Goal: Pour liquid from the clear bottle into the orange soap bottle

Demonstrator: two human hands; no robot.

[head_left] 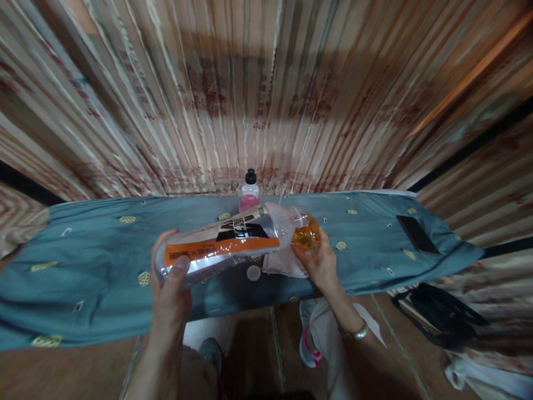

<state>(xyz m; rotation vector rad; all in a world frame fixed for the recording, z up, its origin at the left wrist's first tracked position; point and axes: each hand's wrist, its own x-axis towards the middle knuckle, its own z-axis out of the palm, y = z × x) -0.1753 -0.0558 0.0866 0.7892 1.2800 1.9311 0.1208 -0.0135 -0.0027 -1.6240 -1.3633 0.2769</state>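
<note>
Over the table (102, 250), the bottle (220, 240) is held aslant, neck between two and three o'clock, mouth at the cup (306, 238); whether they touch, or anything flows, is hard to make out. The left hand (171, 286) grips the bottle's base, most fingers hidden behind it. The right hand (322, 266) grasps the cup, covering part of its wall. From the bottle, a black-capped flask (250, 195) stands at one o'clock, its foot hidden; a white disc (254, 273) lies near five, a partly covered cloth (280, 265) about four. Farther out are a phone (417, 234) at three and an indistinct bag (443, 311) toward four.
</note>
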